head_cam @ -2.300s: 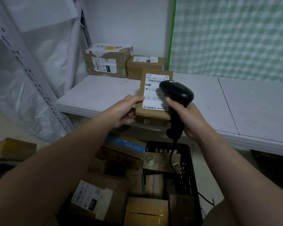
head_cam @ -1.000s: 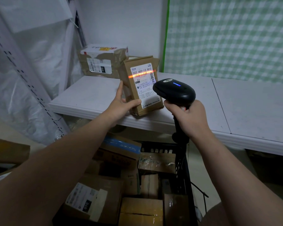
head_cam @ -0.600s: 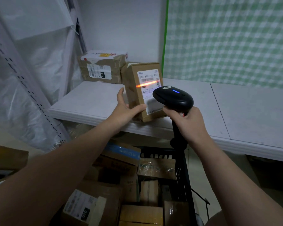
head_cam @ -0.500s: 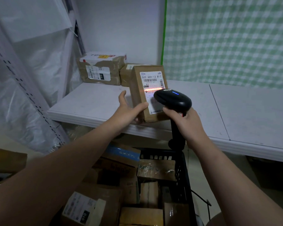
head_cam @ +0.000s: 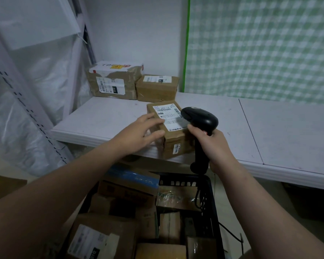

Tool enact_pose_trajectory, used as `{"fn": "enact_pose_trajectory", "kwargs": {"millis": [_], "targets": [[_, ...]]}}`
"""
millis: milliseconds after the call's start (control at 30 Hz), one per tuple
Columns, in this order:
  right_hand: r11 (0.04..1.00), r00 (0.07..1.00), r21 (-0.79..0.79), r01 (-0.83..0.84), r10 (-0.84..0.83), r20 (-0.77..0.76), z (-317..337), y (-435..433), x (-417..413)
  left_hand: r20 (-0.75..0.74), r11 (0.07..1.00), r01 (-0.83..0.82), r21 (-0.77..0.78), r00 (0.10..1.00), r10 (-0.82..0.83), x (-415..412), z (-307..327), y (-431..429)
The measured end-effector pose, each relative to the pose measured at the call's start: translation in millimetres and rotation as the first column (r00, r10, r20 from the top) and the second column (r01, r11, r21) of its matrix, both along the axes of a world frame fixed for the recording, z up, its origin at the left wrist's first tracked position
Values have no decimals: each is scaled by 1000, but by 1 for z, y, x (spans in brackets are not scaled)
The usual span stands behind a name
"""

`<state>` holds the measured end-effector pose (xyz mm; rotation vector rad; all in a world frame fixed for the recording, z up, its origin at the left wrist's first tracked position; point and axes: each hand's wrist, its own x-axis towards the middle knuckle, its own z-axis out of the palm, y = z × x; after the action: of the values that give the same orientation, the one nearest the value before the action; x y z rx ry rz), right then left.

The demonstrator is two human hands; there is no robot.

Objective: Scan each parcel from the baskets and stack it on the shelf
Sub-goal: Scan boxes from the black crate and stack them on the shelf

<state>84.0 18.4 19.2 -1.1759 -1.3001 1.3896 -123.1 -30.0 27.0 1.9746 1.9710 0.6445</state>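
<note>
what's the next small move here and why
Probably slide the parcel back with the left hand, toward the taped box and small box by the wall. It lies label up at the front edge of the shelf, the hand rests on it, and the scanner in the right hand shows no beam.

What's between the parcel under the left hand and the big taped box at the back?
Only bare white shelf, in the head view; nothing sits between parcel and taped box.
</note>
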Motion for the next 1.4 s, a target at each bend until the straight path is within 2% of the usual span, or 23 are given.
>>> {"fn": "enact_pose_trajectory", "kwargs": {"millis": [67,233,333,400,467,567,600,700,800,900,967,1100,1400], "targets": [[1000,1000,-14,6,-6,4,0,2,2,-74,995,47,-85,996,-53,3,-1,-2],[999,996,-1,38,-38,82,5,13,20,-204,984,152,-92,964,-169,5,-6,9],[997,991,35,67,-70,118,15,26,34,-301,952,264,-154,905,-300,12,3,24],[995,987,53,78,-85,134,24,37,43,-305,932,295,-211,886,-350,18,13,37],[992,985,66,105,-113,129,28,48,52,-272,939,255,-230,910,-313,25,19,56],[984,980,55,170,-174,92,24,63,61,-262,978,202,-52,942,-208,38,20,86],[981,978,43,187,-190,84,21,68,62,-319,977,211,15,927,-196,44,19,95],[972,970,-1,235,-235,56,12,89,70,-563,952,284,113,808,-174,58,10,132],[963,967,-106,249,-253,-20,5,110,81,-649,952,264,153,754,-104,69,2,176],[963,943,-206,175,-224,-246,1,124,86,-624,965,209,161,779,-65,80,-6,217],[966,926,-226,129,-199,-321,-1,130,85,-626,975,149,167,780,-12,82,-8,242],[968,943,-239,78,-150,-299,-7,141,84,-633,978,126,165,774,7,71,-13,280],[948,943,-311,62,-157,-292,-17,151,78,-625,975,125,181,780,16,50,-13,314]]}}
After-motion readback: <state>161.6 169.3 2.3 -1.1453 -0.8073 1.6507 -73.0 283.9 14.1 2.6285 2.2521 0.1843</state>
